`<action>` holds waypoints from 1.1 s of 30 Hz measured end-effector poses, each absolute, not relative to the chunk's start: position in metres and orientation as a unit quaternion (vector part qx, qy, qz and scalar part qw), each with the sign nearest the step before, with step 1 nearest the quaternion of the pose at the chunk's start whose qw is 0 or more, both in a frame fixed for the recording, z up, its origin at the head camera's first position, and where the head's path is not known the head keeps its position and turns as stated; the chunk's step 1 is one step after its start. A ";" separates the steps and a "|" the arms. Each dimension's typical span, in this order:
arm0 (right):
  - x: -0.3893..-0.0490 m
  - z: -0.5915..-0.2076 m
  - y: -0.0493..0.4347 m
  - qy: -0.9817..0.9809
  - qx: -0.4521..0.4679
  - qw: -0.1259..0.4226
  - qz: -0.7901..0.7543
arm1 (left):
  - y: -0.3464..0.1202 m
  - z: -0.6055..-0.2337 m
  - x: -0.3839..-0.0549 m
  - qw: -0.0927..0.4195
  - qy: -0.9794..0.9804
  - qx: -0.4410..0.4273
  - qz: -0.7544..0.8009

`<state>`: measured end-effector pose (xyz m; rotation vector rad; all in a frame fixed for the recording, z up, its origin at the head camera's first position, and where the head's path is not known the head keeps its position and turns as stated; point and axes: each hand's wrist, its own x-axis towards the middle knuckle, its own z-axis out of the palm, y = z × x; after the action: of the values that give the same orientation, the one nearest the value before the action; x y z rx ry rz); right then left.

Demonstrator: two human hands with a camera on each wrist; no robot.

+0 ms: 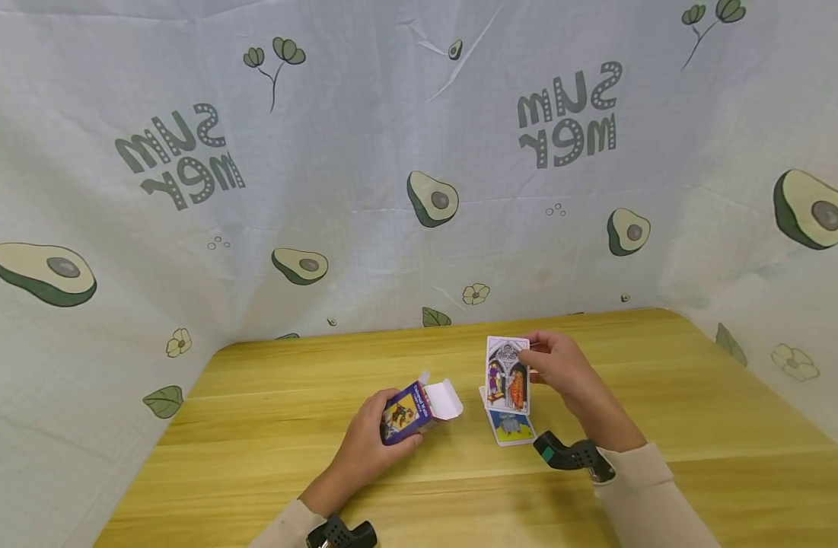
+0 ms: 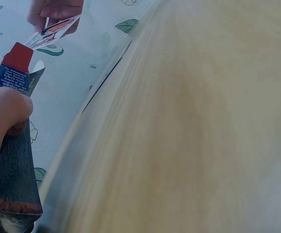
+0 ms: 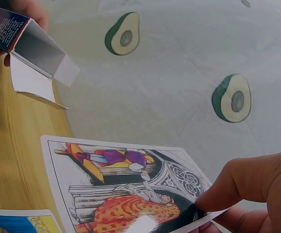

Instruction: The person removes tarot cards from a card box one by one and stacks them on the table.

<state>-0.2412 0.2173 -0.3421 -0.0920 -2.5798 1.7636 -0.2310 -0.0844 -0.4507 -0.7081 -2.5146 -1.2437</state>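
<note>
My left hand (image 1: pixel 368 447) grips a dark blue card box (image 1: pixel 406 415) printed with a picture and yellow lettering. Its white flap (image 1: pixel 444 399) stands open toward the right, and the right wrist view shows a hollow grey inside (image 3: pixel 36 46). With thumb and fingers my right hand (image 1: pixel 562 369) pinches a tarot card (image 1: pixel 508 374) by its edge, its picture side up: figures under a grey stone arch. Below it, a second card (image 1: pixel 511 428) in blue and yellow lies on the table, partly covered by the held card in the head view.
The wooden table (image 1: pixel 309 373) has a light yellow grain. Behind it and at both sides hangs a pale cloth (image 1: pixel 364 266) printed with avocados, leaves and flowers. Black wrist cameras (image 1: pixel 572 455) sit on both wrists.
</note>
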 end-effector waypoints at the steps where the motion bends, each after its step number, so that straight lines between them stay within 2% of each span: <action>1: -0.241 -0.343 0.218 -0.826 -0.029 0.009 0.563 | -0.085 -0.450 -0.231 0.123 -0.863 -0.244 -0.426; 14: -0.246 -0.353 0.222 -0.836 -0.042 0.007 0.547 | -0.085 -0.449 -0.230 0.115 -0.864 -0.237 -0.428; 33: -0.260 -0.384 0.233 -0.824 -0.082 -0.039 0.560 | -0.085 -0.451 -0.231 0.109 -0.865 -0.236 -0.430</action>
<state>-0.2596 0.2331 -0.3844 -0.2643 -2.6544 1.8030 -0.2310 -0.0851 -0.4509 -0.6934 -2.5429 -1.2653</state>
